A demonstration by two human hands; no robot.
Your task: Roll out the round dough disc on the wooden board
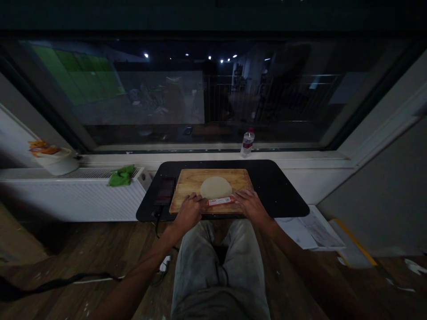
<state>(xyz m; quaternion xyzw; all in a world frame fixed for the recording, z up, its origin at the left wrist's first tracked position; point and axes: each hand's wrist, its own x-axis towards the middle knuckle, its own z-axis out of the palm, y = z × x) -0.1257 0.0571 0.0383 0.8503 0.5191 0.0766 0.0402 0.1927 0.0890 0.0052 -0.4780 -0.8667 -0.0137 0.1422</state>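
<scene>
A flat round of pale dough [216,186] lies on a wooden board [187,182]. Across its near edge runs a rolling pin [220,201] with a white and red label at its middle. My left hand [192,210] is closed over the pin's left end. At the right end, my right hand [249,204] is closed over it with the fingers bent forward. Both hands cover the pin's ends, so only the labelled middle shows.
The board rests on a black table [283,200]. A dark phone-like device [165,191] with a cable lies left of the board. Beyond stands a plastic bottle [247,143] on the sill. A green cloth [122,175] hangs on the radiator [110,200], near a white pot [58,162].
</scene>
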